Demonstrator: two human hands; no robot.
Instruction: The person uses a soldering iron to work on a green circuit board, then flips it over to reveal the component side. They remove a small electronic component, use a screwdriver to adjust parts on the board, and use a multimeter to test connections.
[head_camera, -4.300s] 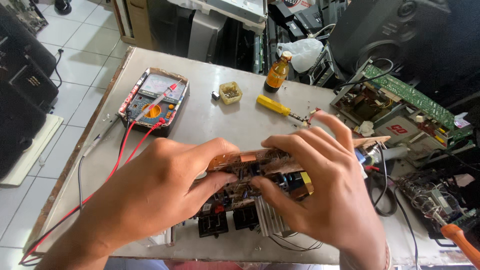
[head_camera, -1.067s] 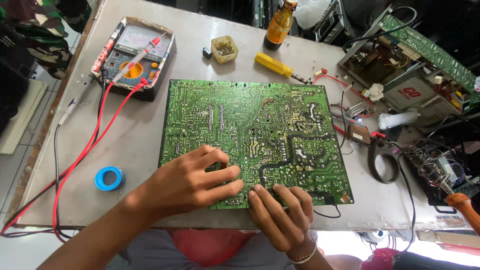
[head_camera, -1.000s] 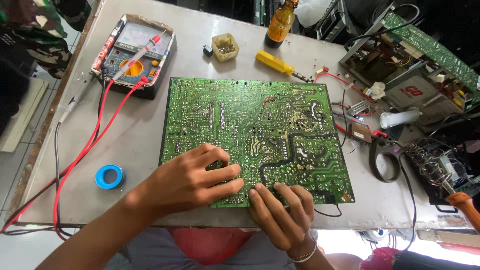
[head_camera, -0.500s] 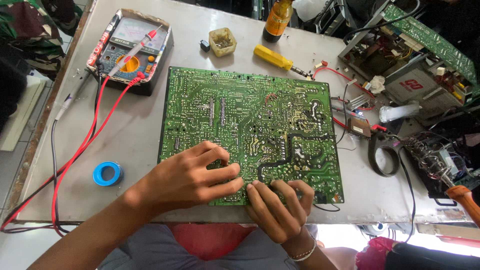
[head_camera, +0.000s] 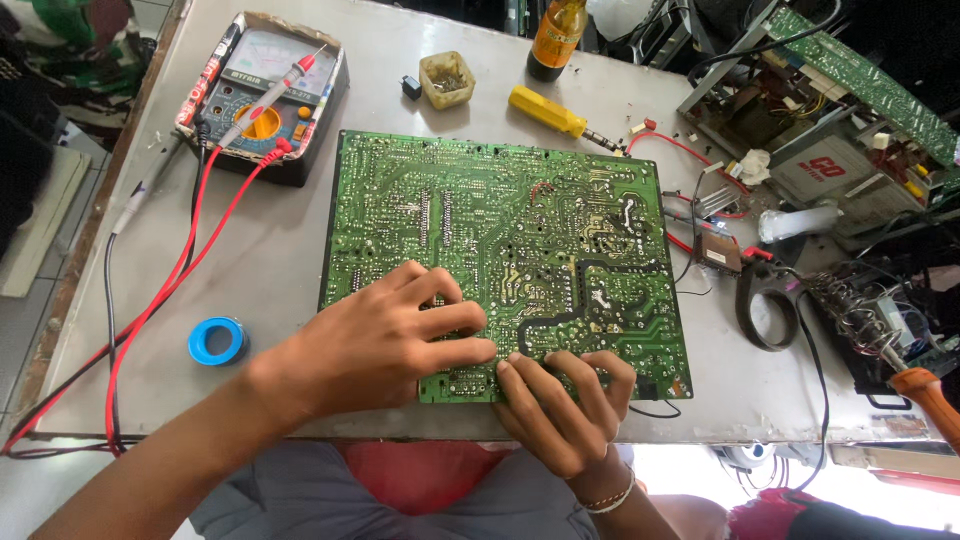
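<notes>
On the grey counter (head_camera: 250, 250), a large green circuit board (head_camera: 520, 230) lies flat, solder side up, long axis running left-right, near edge flush with the counter's front. Both hands sit on that near edge: left hand (head_camera: 385, 345) palm-down, fingers (head_camera: 455, 322) spread loosely across the board's lower middle; right hand (head_camera: 565, 400) just beside it, fingers (head_camera: 570, 375) curled over the edge, gripping nothing. The board extends away and to both sides of the hands; the left hand covers more of it. Behind-left: analogue multimeter (head_camera: 262, 95) with red leads (head_camera: 160, 300). Behind: yellow screwdriver (head_camera: 550, 110), brown bottle (head_camera: 556, 38), small tub (head_camera: 446, 80). Left of the hands: blue tape roll (head_camera: 217, 340).
</notes>
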